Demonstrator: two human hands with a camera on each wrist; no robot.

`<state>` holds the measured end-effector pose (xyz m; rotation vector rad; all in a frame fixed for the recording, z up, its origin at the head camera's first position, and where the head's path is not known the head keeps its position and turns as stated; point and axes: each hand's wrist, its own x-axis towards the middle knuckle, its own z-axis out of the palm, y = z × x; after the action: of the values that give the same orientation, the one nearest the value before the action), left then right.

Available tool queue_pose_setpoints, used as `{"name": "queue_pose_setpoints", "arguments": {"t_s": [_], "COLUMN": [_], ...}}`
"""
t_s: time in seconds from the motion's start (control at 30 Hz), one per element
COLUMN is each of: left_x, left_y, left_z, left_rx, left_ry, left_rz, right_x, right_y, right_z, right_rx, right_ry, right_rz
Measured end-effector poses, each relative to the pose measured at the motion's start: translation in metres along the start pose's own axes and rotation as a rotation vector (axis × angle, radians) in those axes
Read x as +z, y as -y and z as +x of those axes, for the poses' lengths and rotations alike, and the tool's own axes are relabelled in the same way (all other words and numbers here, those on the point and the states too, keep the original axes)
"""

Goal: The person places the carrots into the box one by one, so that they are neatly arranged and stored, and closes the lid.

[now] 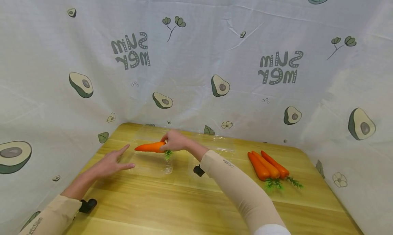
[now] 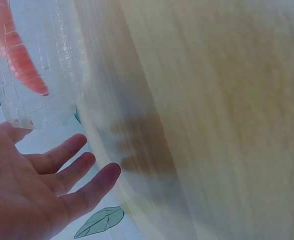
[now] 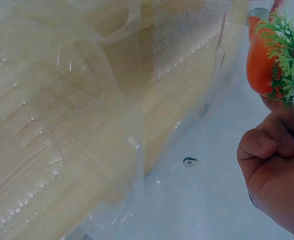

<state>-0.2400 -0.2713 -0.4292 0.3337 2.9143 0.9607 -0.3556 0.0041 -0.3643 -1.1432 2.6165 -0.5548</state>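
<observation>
My right hand [image 1: 174, 141] grips an orange carrot [image 1: 150, 147] by its thick end, the tip pointing left. Green leaves [image 3: 286, 57] hang from that end. Beneath the carrot lies a clear plastic clamshell box [image 2: 54, 107], spread open on the table; its see-through edges are hard to make out in the head view. My left hand [image 1: 108, 163] is at the box's left side, fingers spread and holding nothing. One finger passes close to a box corner in the left wrist view; whether it touches, I cannot tell.
Three more carrots [image 1: 261, 166] with green tops lie together on the right of the wooden table [image 1: 147, 207]. Behind and beside the table hangs a white cloth [image 1: 190, 57] printed with avocados, leaves and lettering.
</observation>
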Motion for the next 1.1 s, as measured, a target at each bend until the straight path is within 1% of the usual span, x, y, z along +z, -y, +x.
{"name": "queue_pose_setpoints", "arguments": {"t_s": [0.2, 0.33, 0.43, 0.6, 0.73, 0.93, 1.1], "left_x": [0.0, 0.0, -0.001, -0.001, -0.002, -0.001, 0.0], "left_y": [0.0, -0.001, -0.001, -0.003, -0.004, -0.005, -0.005], "left_z": [0.0, 0.0, -0.001, -0.001, -0.002, -0.003, -0.002], "left_rx": [0.006, 0.006, -0.006, -0.012, -0.011, -0.003, -0.001], "left_ry": [0.0, 0.002, 0.004, 0.007, 0.006, 0.004, 0.001], "left_rz": [0.006, 0.015, 0.023, 0.022, 0.014, 0.011, 0.012], "right_x": [0.007, 0.01, 0.012, 0.014, 0.015, 0.02, 0.023], "right_y": [0.001, 0.001, 0.001, 0.003, 0.003, 0.004, 0.011], "right_z": [0.009, 0.014, 0.019, 0.023, 0.025, 0.027, 0.026], "right_rx": [0.018, 0.023, 0.027, 0.056, 0.081, 0.131, 0.166], "right_ry": [0.015, 0.021, 0.031, 0.052, 0.071, 0.103, 0.099], "right_rz": [-0.028, -0.081, -0.126, -0.194, -0.222, -0.336, -0.426]}}
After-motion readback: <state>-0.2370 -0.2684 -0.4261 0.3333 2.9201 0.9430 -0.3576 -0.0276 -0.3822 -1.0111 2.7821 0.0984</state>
